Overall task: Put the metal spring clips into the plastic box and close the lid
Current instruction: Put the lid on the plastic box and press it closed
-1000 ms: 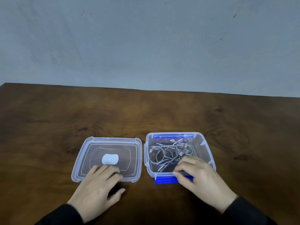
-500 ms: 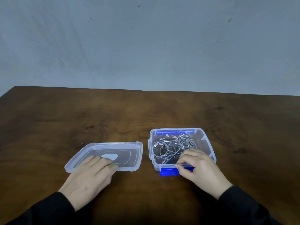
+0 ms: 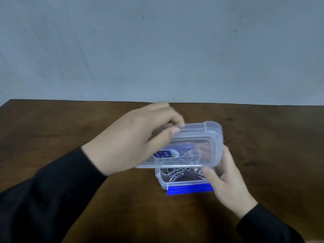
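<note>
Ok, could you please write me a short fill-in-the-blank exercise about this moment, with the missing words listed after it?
1. The left hand holds the clear ____ above the plastic box.
2. The metal spring clips lie ____ the box.
3. The latch on the near side of the box is ____ in colour.
4. The right hand touches the box on its ____ side.

Missing words: lid; inside; blue; right

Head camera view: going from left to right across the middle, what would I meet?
Black left sleeve → left hand → small blue-and-white label on the clear plastic lid → right hand, steadying the box.
</note>
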Available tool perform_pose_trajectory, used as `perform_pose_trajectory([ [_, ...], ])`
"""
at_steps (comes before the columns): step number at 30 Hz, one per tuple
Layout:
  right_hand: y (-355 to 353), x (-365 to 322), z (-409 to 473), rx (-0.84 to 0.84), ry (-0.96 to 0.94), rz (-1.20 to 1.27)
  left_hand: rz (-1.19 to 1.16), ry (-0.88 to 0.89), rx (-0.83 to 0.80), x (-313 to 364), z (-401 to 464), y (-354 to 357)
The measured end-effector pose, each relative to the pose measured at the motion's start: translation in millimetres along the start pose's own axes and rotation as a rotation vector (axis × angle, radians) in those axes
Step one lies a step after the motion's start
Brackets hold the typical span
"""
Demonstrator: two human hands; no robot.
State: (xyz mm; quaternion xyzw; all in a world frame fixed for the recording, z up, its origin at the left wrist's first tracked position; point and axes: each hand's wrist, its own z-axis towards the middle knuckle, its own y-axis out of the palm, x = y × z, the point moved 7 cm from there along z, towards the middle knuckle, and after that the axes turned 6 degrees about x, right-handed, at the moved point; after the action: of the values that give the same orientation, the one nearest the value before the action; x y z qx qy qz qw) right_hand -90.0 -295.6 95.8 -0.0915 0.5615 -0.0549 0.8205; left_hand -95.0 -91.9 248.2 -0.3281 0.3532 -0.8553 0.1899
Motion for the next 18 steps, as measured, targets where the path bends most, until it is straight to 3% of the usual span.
perform_pose_trajectory([
  [5, -37, -7, 18, 0.25, 0.1, 0.233, 0.014, -0.207, 0.162, -36, 46, 28],
  [7, -47, 9, 17, 0.242, 0.193, 0.354, 0.042, -0.487, 0.226, -73, 28, 39],
  [9, -54, 25, 12, 0.237, 0.278, 0.378, -0.208, -0.787, 0.243, -93, -6, 69],
  [11, -55, 36, 5, 0.221, 0.373, 0.318, -0.48, -0.942, 0.247, -88, -33, 103],
  [14, -67, 55, -3, 0.254, 0.372, 0.018, -0.599, -1.047, 0.325, -86, -57, 128],
  [18, -74, 84, -6, 0.24, 0.446, -0.294, -0.414, -1.106, 0.302, -106, -71, 142],
])
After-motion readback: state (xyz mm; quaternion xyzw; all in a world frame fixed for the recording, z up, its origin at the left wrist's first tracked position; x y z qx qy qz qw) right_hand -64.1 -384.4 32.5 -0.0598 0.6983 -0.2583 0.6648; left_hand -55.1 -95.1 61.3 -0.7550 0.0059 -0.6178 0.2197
